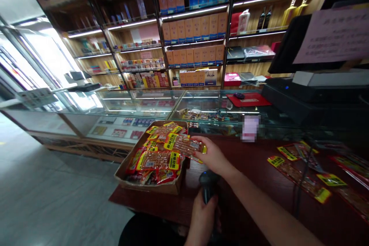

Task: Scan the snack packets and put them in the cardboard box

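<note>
Near the bottom middle, my left hand point(202, 213) is wrapped round the handle of a black barcode scanner point(208, 186). Above it, my right hand point(213, 157) pinches the right end of a clear snack packet point(184, 144) with a yellow label and brown sticks inside. That packet is over the right side of an open cardboard box point(164, 187). Heaped in the box are similar snack packets point(158, 160), some with red wrappers. The scanner's head is just below my right hand, apart from the packet.
More packets point(300, 178) lie on the dark red table point(239, 200) at the right, with a black cable across them. Behind runs a glass display counter point(138, 102) with a red mouse mat point(249, 100). A monitor point(291, 42) stands at the right; stocked shelves point(196, 42) line the wall.
</note>
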